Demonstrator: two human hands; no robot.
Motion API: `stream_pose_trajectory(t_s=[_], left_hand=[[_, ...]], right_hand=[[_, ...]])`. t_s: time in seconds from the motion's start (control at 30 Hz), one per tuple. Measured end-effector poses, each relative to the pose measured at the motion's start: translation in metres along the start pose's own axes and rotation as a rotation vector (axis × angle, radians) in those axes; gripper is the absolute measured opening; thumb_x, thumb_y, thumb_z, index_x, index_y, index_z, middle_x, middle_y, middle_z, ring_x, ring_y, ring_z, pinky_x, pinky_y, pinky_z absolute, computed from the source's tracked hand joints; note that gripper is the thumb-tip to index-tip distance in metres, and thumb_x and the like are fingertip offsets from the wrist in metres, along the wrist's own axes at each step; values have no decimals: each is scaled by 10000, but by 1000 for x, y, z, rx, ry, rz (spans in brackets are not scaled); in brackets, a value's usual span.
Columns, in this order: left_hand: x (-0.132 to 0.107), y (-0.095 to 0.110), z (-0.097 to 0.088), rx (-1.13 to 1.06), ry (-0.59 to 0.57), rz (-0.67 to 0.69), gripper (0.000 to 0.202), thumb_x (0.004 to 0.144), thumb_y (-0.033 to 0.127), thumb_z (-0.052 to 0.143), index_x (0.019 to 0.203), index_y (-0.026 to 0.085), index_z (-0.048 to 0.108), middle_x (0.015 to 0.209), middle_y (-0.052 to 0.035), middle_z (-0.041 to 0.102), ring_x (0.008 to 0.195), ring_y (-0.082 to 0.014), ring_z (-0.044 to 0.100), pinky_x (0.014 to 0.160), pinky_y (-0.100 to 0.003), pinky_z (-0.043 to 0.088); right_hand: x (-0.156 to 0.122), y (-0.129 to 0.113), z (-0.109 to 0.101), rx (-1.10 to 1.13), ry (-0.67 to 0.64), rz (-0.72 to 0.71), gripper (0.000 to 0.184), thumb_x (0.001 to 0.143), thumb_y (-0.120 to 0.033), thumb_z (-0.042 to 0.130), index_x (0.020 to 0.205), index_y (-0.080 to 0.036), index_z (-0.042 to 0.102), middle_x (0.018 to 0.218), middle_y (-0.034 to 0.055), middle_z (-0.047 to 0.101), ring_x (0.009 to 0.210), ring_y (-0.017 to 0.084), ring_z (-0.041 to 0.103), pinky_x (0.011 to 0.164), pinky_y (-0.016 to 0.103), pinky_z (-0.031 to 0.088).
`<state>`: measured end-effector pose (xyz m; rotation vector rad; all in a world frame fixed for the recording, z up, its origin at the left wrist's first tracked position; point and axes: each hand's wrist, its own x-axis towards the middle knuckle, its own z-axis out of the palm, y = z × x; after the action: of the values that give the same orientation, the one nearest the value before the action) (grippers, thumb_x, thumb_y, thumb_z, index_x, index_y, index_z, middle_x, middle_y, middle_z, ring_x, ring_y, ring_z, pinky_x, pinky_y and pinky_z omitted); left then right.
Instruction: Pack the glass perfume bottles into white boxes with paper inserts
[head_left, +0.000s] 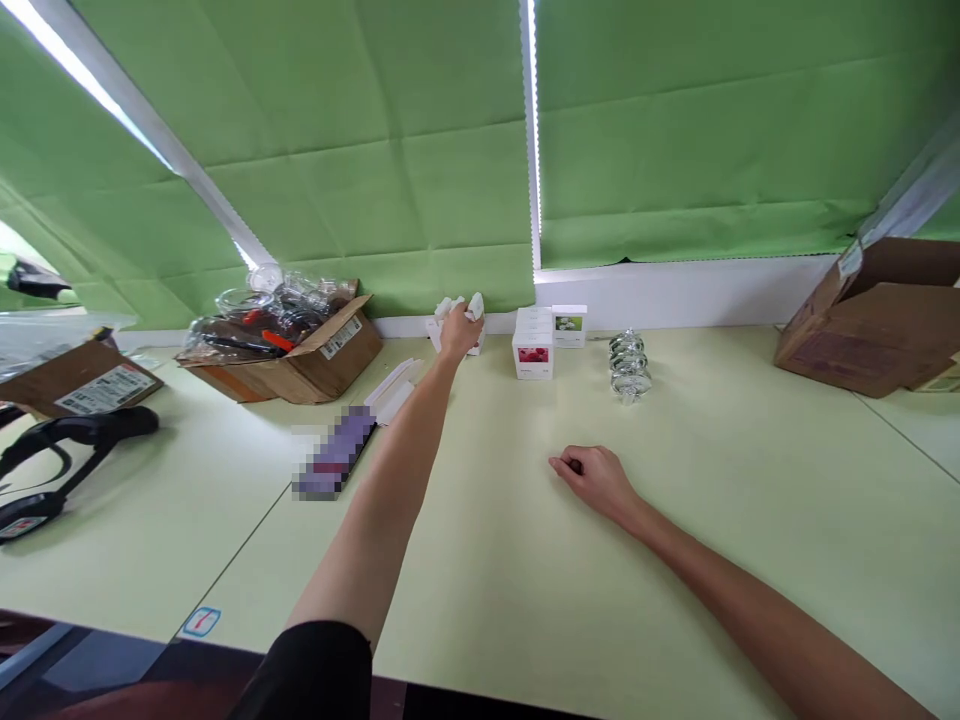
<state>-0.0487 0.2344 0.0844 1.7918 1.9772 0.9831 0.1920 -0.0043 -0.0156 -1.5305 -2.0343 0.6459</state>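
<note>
Reaching left hand (459,332): grasping white carton (475,306)
Right hand (596,478): loosely clenched on bench (525,560)
Nearby: printed boxes (534,352), glass pieces (628,366)

Matt table (525,600); clear glass stack (628,365); brown cardboard box (877,320).

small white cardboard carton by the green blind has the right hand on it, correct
No, it's the left hand on the small white cardboard carton by the green blind; the head view shows the right hand on the pale table.
</note>
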Motion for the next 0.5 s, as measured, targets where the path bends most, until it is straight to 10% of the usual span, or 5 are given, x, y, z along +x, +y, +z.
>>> stream_pose_trajectory(t_s=[0.5], left_hand=[[-30, 15, -3, 142, 114, 28, 214, 863, 206, 528, 964, 168, 712, 870, -96, 746, 876, -250, 672, 764, -318, 474]], right_hand=[[1, -3, -1, -21, -14, 7, 371, 956, -372, 509, 626, -212, 565, 633, 4, 653, 572, 145, 515, 574, 279, 270]])
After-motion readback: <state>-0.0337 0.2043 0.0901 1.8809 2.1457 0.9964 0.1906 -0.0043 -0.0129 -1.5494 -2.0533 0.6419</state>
